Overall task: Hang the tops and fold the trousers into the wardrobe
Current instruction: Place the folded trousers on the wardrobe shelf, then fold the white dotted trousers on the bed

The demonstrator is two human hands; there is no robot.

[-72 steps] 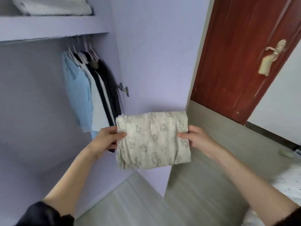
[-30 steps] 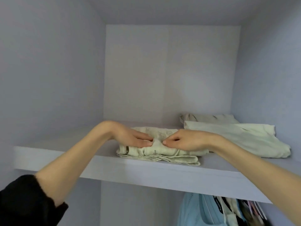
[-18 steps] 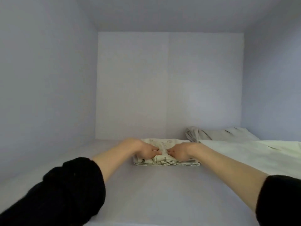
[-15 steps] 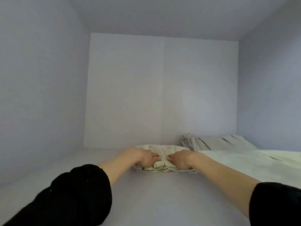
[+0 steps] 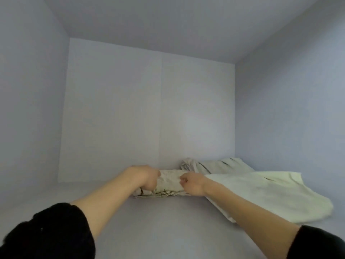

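Left hand (image 5: 147, 177) and right hand (image 5: 192, 186) grip the folded trousers (image 5: 170, 181) (print unreadable) on the shelf (image 5: 158, 221).

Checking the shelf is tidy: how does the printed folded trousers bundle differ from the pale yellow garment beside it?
The printed trousers are a compact, layered fold, gripped by both hands; the pale yellow garment lies loosely spread and untouched. The trousers carry a faint print; the yellow garment is plain. Both rest on the shelf.

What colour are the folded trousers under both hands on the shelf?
Cream, with a faint darker print, in the head view: trousers.
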